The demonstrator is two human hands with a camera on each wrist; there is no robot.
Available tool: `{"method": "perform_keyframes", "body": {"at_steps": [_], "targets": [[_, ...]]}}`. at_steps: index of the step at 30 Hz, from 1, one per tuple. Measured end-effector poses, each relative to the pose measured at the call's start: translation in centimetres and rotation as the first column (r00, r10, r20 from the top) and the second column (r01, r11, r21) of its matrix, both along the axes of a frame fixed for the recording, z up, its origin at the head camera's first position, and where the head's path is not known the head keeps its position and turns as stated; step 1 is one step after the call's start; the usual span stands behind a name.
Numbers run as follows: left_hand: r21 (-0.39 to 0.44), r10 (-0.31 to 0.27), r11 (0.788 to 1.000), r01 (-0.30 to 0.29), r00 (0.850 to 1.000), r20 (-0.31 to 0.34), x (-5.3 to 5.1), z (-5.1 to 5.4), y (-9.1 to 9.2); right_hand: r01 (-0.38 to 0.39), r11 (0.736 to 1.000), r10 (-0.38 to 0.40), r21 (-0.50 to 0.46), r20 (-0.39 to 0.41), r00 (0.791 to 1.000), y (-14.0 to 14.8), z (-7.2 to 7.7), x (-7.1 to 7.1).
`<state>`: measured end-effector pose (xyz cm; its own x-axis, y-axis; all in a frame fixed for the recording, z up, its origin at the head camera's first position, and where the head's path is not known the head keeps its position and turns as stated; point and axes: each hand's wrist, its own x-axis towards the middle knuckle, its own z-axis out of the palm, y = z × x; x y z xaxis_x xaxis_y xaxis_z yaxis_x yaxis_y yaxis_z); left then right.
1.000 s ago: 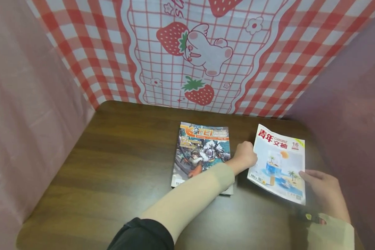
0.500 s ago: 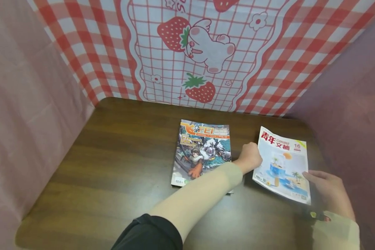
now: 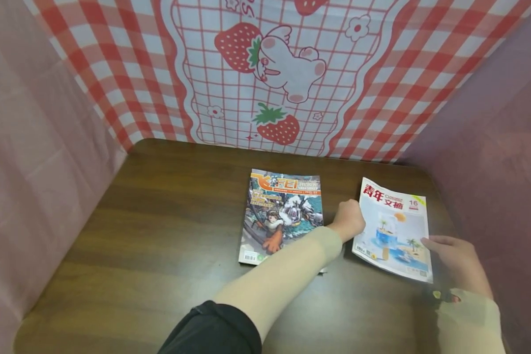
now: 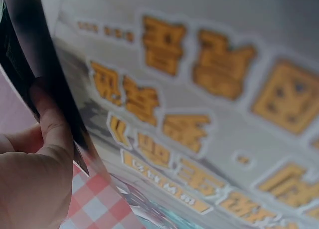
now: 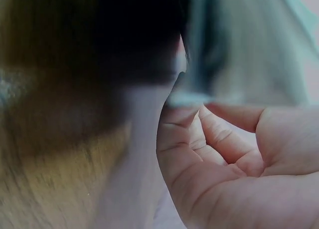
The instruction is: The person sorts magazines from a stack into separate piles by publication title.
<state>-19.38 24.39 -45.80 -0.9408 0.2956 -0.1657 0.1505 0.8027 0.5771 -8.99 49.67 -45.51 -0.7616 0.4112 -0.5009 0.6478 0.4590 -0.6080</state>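
Note:
A white magazine [image 3: 391, 236] with red title characters and a blue ice-lolly picture is held tilted at the right side of the table. My left hand [image 3: 349, 220] grips its left edge, fingers curled; the left wrist view shows this hand [image 4: 37, 164] at a dark page edge. On the opposite side, my right hand [image 3: 460, 260] pinches the lower right edge, thumb on the cover. In the right wrist view the right hand's fingers [image 5: 184, 149] curl under the blurred magazine. A comic-style magazine [image 3: 279, 214] with an orange title lies left of it, partly hidden by my left forearm.
The brown wooden table [image 3: 168, 211] carries the comic-style magazine near its middle. A red-and-white checked strawberry cloth [image 3: 132, 73] hangs behind the table's back edge. Pink curtains [image 3: 40, 162] close in the left side, and more pink cloth [image 3: 504, 162] hangs at the right.
The white magazine has shifted slightly right, away from the comic-style one, with both hands still on its edges. The head view has moved a little.

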Motion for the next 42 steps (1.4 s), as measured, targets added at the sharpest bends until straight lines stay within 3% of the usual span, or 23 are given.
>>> {"method": "perform_keyframes", "body": {"at_steps": [9, 14, 23, 27, 33, 42], "targets": [[-0.013, 0.016, 1.0, -0.015, 0.999, 0.028, 0.0, -0.2, 0.6, -0.002, 1.0, 0.002, 0.02, 0.019, 1.0, 0.1, -0.1, 0.1], [-0.029, 0.014, 0.999, -0.013, 0.999, 0.045, 0.0, -0.1, 0.5, -0.02, 1.0, 0.02, 0.003, -0.021, 1.0, -0.3, 0.0, 0.2], [-0.065, -0.038, 0.997, 0.039, 0.999, 0.018, -0.3, -0.3, 0.6, 0.013, 1.0, -0.013, -0.02, -0.018, 1.0, -0.2, -0.7, 0.1], [-0.057, -0.052, 0.997, 0.054, 0.998, 0.03, -0.3, 0.0, 0.3, 0.032, 0.999, -0.033, -0.014, -0.042, 0.999, -0.2, -1.1, 0.2], [-0.042, -0.058, 0.997, 0.061, 0.996, 0.061, 0.0, 1.3, -0.5, 0.038, 0.998, -0.034, 0.044, -0.095, 0.995, -0.7, -0.8, 0.7], [0.019, -0.051, 0.999, 0.05, 0.998, 0.046, -0.6, 0.9, -1.5, 0.094, 0.994, -0.088, 0.064, -0.095, 0.992, -0.8, -0.2, 0.8]]}}
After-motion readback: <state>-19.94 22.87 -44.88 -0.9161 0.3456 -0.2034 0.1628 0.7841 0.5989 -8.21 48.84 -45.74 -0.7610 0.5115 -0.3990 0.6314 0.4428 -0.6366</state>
